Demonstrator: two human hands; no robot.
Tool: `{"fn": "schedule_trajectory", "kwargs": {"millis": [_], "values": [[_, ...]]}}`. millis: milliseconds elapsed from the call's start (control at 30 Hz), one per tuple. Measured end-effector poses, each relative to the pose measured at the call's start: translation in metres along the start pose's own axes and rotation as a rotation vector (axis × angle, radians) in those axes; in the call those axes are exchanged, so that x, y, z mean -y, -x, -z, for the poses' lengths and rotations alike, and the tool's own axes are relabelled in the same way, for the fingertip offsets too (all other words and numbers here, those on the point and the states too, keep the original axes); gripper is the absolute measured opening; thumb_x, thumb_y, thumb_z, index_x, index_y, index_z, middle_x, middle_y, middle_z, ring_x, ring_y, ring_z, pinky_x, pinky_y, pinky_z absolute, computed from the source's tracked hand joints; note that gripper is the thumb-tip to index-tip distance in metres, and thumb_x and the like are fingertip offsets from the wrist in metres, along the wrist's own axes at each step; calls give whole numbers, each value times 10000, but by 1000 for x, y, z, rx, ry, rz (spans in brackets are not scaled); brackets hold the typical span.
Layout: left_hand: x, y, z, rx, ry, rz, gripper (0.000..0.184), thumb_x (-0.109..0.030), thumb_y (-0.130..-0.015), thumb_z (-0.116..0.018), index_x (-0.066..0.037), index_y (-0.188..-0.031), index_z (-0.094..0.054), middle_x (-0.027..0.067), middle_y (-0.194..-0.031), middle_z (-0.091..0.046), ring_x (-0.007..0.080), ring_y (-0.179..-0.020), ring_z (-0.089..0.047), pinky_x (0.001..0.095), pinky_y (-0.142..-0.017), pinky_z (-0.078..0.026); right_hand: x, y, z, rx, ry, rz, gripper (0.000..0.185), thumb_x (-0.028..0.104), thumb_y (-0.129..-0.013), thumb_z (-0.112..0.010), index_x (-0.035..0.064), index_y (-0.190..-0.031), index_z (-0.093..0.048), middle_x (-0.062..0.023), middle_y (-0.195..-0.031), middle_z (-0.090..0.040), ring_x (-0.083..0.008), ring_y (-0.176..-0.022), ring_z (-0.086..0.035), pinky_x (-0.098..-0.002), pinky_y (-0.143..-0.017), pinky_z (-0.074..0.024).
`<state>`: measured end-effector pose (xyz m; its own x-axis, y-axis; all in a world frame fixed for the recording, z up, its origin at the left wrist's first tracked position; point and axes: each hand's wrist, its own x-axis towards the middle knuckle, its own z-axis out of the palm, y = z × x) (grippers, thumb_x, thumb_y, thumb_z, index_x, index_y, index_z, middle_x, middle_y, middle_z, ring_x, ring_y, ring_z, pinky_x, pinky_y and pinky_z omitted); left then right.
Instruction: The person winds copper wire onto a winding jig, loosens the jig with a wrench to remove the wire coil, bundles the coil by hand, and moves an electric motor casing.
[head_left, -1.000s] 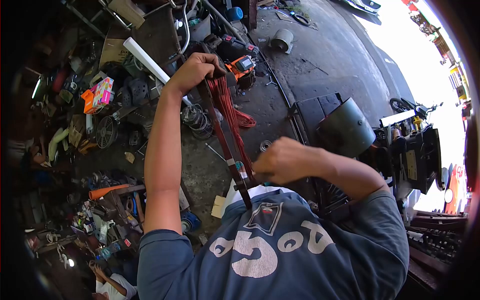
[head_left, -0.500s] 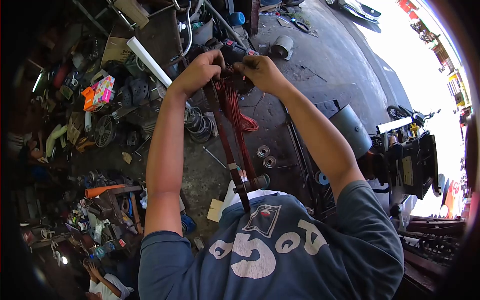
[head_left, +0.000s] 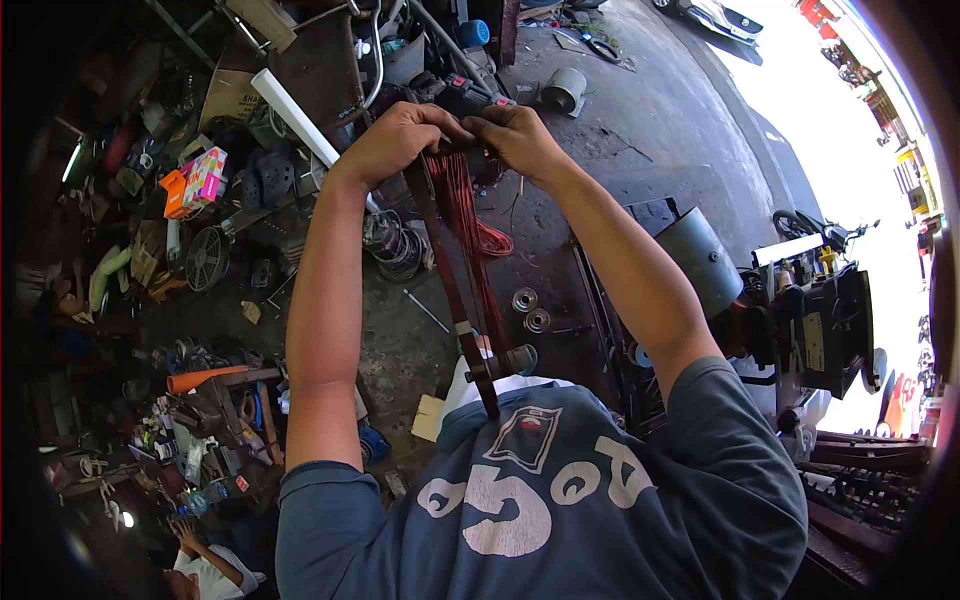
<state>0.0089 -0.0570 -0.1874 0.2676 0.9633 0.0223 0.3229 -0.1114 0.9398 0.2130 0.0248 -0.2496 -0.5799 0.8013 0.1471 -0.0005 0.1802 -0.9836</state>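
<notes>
A long bundle of reddish copper wire stretches from near my lap to the far end of a narrow dark bar. At that far end, my left hand is closed with thumb and fingers pinching the top of the bundle. My right hand is closed too, its fingertips meeting the left ones at the wire's end. Exactly which strands each hand grips is hidden by the fingers. Near my shirt, a round-ended piece sticks out at the near end of the bundle.
A loose coil of red wire and two metal discs lie beyond the bundle's right side. A spool of wire, a fan and clutter fill the left. A grey-green cylinder stands right. Another person is at lower left.
My right hand has moved slightly left, and my fingertips have come together at the far end of the wire bundle. The bundle itself stays nearly in place.
</notes>
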Motion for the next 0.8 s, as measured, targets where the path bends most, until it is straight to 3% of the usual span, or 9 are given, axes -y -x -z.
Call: {"fn": "schedule_trajectory", "kwargs": {"millis": [200, 667, 800], "values": [[-7, 0, 1, 2, -73, 58, 345, -34, -844, -498, -7, -1048, -775, -34, -798, -626, 48, -753, -532, 223, -732, -436, -5, -6, 2, 16, 50, -19, 341, 308, -972, -713, -5, -839, -725, 26, -655, -582, -49, -606, -480, -281, -532, -392], [-6, -9, 3, 14, -129, 86, 284, -93, -835, -509, -14, -1011, -717, -37, -780, -573, 54, -751, -510, 234, -721, -420, -11, -13, 5, -20, 144, 68, 382, 349, -964, -691, -16, -851, -720, -7, -609, -553, -89, -560, -488, -318, -523, -401], [-13, -10, 6, 34, -172, 96, 277, -85, -835, -507, -18, -1010, -711, -40, -788, -571, 52, -748, -502, 233, -718, -411, -1, -12, 10, 15, 244, 34, 339, 284, -972, -699, -39, -870, -707, 15, -694, -562, -68, -671, -463, -296, -595, -414]]}}
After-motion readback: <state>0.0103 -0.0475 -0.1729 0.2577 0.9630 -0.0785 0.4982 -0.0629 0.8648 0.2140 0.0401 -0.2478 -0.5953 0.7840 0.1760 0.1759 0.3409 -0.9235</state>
